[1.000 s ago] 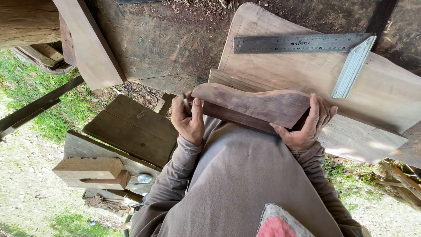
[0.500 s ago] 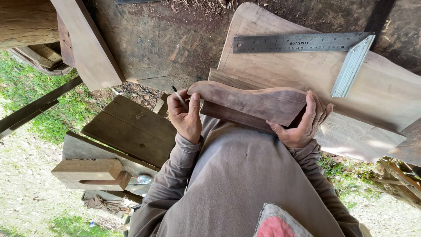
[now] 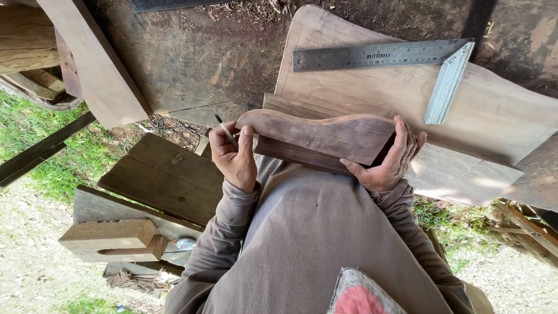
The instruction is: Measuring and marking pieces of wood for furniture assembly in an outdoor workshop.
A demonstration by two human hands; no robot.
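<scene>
Left hand point(image 3: 234, 156) grasps the curved wooden piece point(image 3: 317, 136) and a pencil point(image 3: 225, 130); right hand point(image 3: 386, 160), fingers wrapped, clasps its opposite end.

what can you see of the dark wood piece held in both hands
The dark wood piece is a flat brown board with a wavy, curved top edge and visible grain. It is held on edge, roughly level, above the person's lap. The left hand grips its rounded left end, with a pencil tucked in the fingers; the right hand clasps its right end. Behind it lies a paler board.
</scene>
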